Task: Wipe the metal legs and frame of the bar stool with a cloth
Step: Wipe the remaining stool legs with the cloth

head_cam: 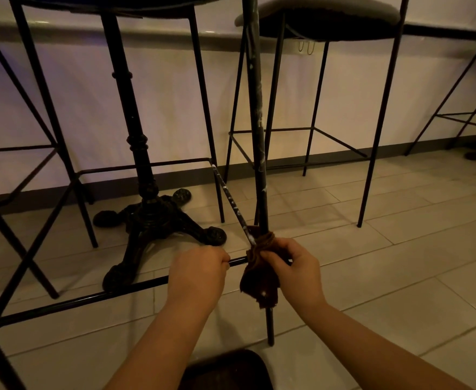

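The left hand (200,270) has its fingers clenched around the stool's horizontal footrest bar (90,299). The right hand (293,266) grasps a brown cloth (259,282) bunched around the near stool leg (260,136), where the bar meets it. White smears streak that leg above the cloth. A dark pedestal base (152,218) stands on the tiled floor (400,263) behind.

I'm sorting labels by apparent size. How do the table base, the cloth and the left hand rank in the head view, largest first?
1. table base, by far the widest.
2 and 3. left hand and cloth look alike; both are near the camera, so I won't rank them.
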`<state>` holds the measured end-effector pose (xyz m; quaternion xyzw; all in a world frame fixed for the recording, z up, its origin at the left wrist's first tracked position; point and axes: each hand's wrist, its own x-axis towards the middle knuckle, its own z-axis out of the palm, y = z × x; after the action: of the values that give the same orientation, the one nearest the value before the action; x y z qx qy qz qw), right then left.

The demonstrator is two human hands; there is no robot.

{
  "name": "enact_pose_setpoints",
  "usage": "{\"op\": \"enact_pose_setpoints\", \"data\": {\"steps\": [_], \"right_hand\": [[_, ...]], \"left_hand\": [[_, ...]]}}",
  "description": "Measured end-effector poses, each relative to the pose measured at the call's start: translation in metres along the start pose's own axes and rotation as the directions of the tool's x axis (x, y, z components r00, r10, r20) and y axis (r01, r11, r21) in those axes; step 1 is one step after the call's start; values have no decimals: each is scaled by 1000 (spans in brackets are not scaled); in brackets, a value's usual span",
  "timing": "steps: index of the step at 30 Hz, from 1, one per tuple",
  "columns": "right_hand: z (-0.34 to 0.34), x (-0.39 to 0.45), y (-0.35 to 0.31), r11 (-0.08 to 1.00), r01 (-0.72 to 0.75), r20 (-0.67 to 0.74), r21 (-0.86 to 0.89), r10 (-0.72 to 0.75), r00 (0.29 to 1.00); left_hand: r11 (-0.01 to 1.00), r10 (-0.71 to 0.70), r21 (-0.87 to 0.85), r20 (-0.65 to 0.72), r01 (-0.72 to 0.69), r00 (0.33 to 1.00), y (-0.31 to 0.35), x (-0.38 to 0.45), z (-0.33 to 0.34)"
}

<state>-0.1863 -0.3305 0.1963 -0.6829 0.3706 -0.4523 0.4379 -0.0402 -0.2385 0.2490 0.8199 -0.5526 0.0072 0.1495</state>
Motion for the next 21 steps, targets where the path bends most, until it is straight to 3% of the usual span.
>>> {"op": "enact_pose_setpoints", "data": {"steps": [4,8,13,17,21], "right_hand": [[-10,2,-4,972,-168,19,164,168,986],[-23,4,-32,963,-170,38,208,166,985],[-51,36,-123,967,193,-53,168,-187,981],[-57,73,-200,894,444,-71,59,-440,895],[-49,101,-249,829,559,-97,-21,-558,824]], "left_hand": [[1000,-5,26,-25,6,1000,2,-3,0],[1000,-12,2,-4,12,1000,2,-6,-3],[997,10,-82,102,-2,995,-3,-5,-10],[995,22,-100,127,-10,992,-5,-3,-13],[994,13,-106,147,2,989,-3,-3,-14]]}}
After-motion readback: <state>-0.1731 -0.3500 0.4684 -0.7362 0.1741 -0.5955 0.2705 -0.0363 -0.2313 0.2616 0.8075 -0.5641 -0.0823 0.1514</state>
